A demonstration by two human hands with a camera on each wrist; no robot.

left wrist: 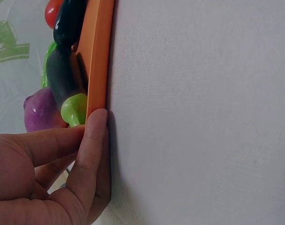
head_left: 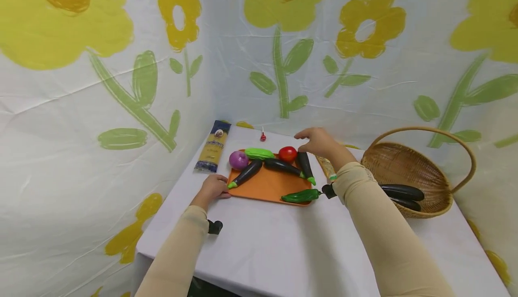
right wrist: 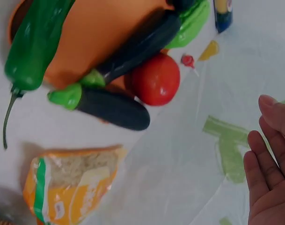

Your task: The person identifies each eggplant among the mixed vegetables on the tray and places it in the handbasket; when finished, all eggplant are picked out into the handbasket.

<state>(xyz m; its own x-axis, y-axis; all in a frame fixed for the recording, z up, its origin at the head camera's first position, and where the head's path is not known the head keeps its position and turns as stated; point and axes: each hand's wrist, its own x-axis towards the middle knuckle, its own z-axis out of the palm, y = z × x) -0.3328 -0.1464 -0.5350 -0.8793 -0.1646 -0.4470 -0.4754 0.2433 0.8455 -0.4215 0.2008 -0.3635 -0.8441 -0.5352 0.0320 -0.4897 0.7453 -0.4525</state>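
My left hand (head_left: 212, 186) pinches the near left corner of an orange tray (head_left: 265, 184), the thumb against its rim in the left wrist view. On the tray lie a purple onion (head_left: 238, 160), a light green ridged vegetable (head_left: 259, 153), a red tomato (head_left: 288, 154) and a green pepper (head_left: 301, 196). Three dark eggplants with green stem ends are there too: one on the left (head_left: 247, 173), one in the middle (head_left: 282, 166) and one along the right side (head_left: 305, 166). Beyond that last eggplant, my right hand (head_left: 321, 144) hovers with loosely bent fingers, holding nothing.
At the right stands a wicker basket (head_left: 398, 162) with a tall handle and dark eggplants (head_left: 402, 192) inside. An orange-and-clear food bag (right wrist: 76, 183) lies right of the tray. A blue-and-yellow pasta pack (head_left: 213, 148) is at the left, a red lollipop (head_left: 263, 137) behind the tray.
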